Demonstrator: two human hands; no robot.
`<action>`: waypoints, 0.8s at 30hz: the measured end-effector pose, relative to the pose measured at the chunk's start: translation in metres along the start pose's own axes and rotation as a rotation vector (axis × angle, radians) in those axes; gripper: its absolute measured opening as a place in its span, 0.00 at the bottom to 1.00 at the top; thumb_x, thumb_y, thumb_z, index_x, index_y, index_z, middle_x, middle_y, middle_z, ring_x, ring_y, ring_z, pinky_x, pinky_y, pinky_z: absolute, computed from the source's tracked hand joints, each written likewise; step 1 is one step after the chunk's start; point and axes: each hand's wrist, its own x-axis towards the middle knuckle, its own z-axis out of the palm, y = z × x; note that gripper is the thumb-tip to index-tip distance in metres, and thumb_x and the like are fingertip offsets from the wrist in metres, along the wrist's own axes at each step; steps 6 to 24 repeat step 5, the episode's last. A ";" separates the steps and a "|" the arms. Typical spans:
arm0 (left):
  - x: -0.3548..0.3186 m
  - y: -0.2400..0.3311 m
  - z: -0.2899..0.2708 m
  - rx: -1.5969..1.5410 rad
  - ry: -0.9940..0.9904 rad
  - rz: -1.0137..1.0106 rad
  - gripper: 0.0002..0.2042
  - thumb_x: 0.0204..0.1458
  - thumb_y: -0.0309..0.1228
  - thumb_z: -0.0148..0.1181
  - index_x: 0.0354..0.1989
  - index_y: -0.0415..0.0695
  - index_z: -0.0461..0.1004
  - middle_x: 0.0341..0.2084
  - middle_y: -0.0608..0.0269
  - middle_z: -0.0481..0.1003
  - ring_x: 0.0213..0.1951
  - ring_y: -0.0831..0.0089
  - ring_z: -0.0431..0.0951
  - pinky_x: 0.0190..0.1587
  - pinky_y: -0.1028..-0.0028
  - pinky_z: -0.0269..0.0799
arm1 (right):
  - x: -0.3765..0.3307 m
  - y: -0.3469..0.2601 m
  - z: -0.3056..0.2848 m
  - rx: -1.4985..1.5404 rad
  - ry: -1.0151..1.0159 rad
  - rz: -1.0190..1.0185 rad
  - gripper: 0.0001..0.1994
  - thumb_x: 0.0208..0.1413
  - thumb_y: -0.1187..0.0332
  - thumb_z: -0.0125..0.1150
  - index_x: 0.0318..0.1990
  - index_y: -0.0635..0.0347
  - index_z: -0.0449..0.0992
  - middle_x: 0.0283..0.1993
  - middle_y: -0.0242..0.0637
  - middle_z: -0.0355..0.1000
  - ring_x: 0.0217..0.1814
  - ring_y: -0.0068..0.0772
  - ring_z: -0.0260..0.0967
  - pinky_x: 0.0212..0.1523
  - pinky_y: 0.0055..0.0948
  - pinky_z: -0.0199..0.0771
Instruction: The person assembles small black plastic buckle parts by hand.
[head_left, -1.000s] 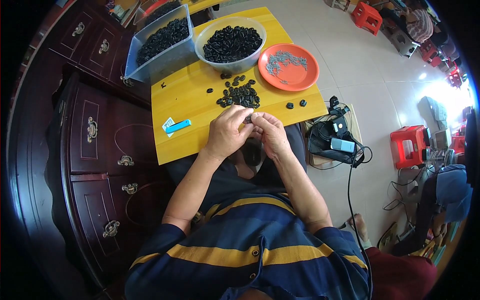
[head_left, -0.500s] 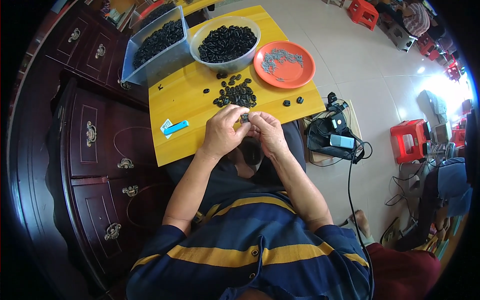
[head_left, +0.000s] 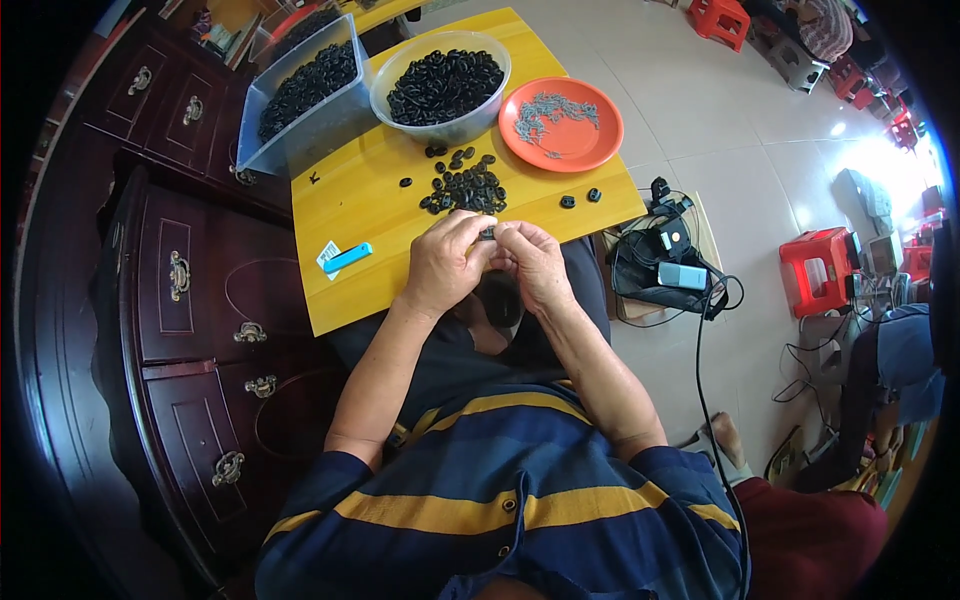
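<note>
A small black oval plastic piece [head_left: 488, 233] is pinched between the fingertips of both my hands at the near edge of the yellow table. My left hand [head_left: 443, 262] closes on it from the left and my right hand [head_left: 536, 264] from the right; the fingers cover most of it. Just beyond my fingers lies a loose heap of similar black oval pieces [head_left: 468, 188]. Two more black pieces [head_left: 568, 201] rest apart, to the right. An orange plate [head_left: 600, 148] at the far right bears small grey metal-looking bits [head_left: 545, 108].
Behind the heap stand a clear round bowl [head_left: 470, 130] and a bluish bin [head_left: 290, 148], both full of black pieces. A blue-handled tool [head_left: 348, 258] lies at the table's left. Dark wooden drawers [head_left: 180, 270] flank the left; a black bag with cables [head_left: 650, 270] sits right.
Both hands stay together around the small black piece, with only slight finger movement. The table and its contents appear shifted slightly left and up in the view.
</note>
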 end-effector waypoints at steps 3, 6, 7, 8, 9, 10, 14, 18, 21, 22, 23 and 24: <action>-0.001 -0.003 0.002 -0.016 -0.004 0.005 0.14 0.46 0.22 0.69 0.43 0.40 0.78 0.37 0.55 0.79 0.37 0.58 0.81 0.40 0.66 0.77 | 0.000 0.000 -0.001 -0.012 0.008 -0.003 0.06 0.61 0.67 0.60 0.37 0.59 0.79 0.33 0.26 0.76 0.34 0.16 0.70 0.39 0.19 0.70; 0.000 -0.004 0.003 0.002 0.006 0.040 0.13 0.47 0.24 0.67 0.42 0.42 0.78 0.36 0.58 0.80 0.38 0.59 0.82 0.39 0.66 0.78 | 0.000 0.001 -0.003 -0.037 0.020 -0.008 0.06 0.61 0.67 0.61 0.38 0.59 0.79 0.34 0.27 0.76 0.35 0.17 0.72 0.40 0.21 0.70; 0.000 -0.004 0.003 0.002 0.006 0.040 0.13 0.47 0.24 0.67 0.42 0.42 0.78 0.36 0.58 0.80 0.38 0.59 0.82 0.39 0.66 0.78 | 0.000 0.001 -0.003 -0.037 0.020 -0.008 0.06 0.61 0.67 0.61 0.38 0.59 0.79 0.34 0.27 0.76 0.35 0.17 0.72 0.40 0.21 0.70; 0.000 -0.004 0.003 0.002 0.006 0.040 0.13 0.47 0.24 0.67 0.42 0.42 0.78 0.36 0.58 0.80 0.38 0.59 0.82 0.39 0.66 0.78 | 0.000 0.001 -0.003 -0.037 0.020 -0.008 0.06 0.61 0.67 0.61 0.38 0.59 0.79 0.34 0.27 0.76 0.35 0.17 0.72 0.40 0.21 0.70; 0.000 -0.004 0.003 0.002 0.006 0.040 0.13 0.47 0.24 0.67 0.42 0.42 0.78 0.36 0.58 0.80 0.38 0.59 0.82 0.39 0.66 0.78 | 0.000 0.001 -0.003 -0.037 0.020 -0.008 0.06 0.61 0.67 0.61 0.38 0.59 0.79 0.34 0.27 0.76 0.35 0.17 0.72 0.40 0.21 0.70; 0.000 -0.004 0.003 0.002 0.006 0.040 0.13 0.47 0.24 0.67 0.42 0.42 0.78 0.36 0.58 0.80 0.38 0.59 0.82 0.39 0.66 0.78 | 0.000 0.001 -0.003 -0.037 0.020 -0.008 0.06 0.61 0.67 0.61 0.38 0.59 0.79 0.34 0.27 0.76 0.35 0.17 0.72 0.40 0.21 0.70; 0.000 -0.004 0.003 0.002 0.006 0.040 0.13 0.47 0.24 0.67 0.42 0.42 0.78 0.36 0.58 0.80 0.38 0.59 0.82 0.39 0.66 0.78 | 0.000 0.001 -0.003 -0.037 0.020 -0.008 0.06 0.61 0.67 0.61 0.38 0.59 0.79 0.34 0.27 0.76 0.35 0.17 0.72 0.40 0.21 0.70; 0.000 -0.004 0.003 0.002 0.006 0.040 0.13 0.47 0.24 0.67 0.42 0.42 0.78 0.36 0.58 0.80 0.38 0.59 0.82 0.39 0.66 0.78 | 0.000 0.001 -0.003 -0.037 0.020 -0.008 0.06 0.61 0.67 0.61 0.38 0.59 0.79 0.34 0.27 0.76 0.35 0.17 0.72 0.40 0.21 0.70; 0.000 -0.004 0.003 0.002 0.006 0.040 0.13 0.47 0.24 0.67 0.42 0.42 0.78 0.36 0.58 0.80 0.38 0.59 0.82 0.39 0.66 0.78 | 0.000 0.001 -0.003 -0.037 0.020 -0.008 0.06 0.61 0.67 0.61 0.38 0.59 0.79 0.34 0.27 0.76 0.35 0.17 0.72 0.40 0.21 0.70; 0.000 -0.004 0.003 0.002 0.006 0.040 0.13 0.47 0.24 0.67 0.42 0.42 0.78 0.36 0.58 0.80 0.38 0.59 0.82 0.39 0.66 0.78 | 0.000 0.001 -0.003 -0.037 0.020 -0.008 0.06 0.61 0.67 0.61 0.38 0.59 0.79 0.34 0.27 0.76 0.35 0.17 0.72 0.40 0.21 0.70; 0.000 -0.004 0.003 0.002 0.006 0.040 0.13 0.47 0.24 0.67 0.42 0.42 0.78 0.36 0.58 0.80 0.38 0.59 0.82 0.39 0.66 0.78 | 0.000 0.001 -0.003 -0.037 0.020 -0.008 0.06 0.61 0.67 0.61 0.38 0.59 0.79 0.34 0.27 0.76 0.35 0.17 0.72 0.40 0.21 0.70; 0.000 -0.004 0.003 0.002 0.006 0.040 0.13 0.47 0.24 0.67 0.42 0.42 0.78 0.36 0.58 0.80 0.38 0.59 0.82 0.39 0.66 0.78 | 0.000 0.001 -0.003 -0.037 0.020 -0.008 0.06 0.61 0.67 0.61 0.38 0.59 0.79 0.34 0.27 0.76 0.35 0.17 0.72 0.40 0.21 0.70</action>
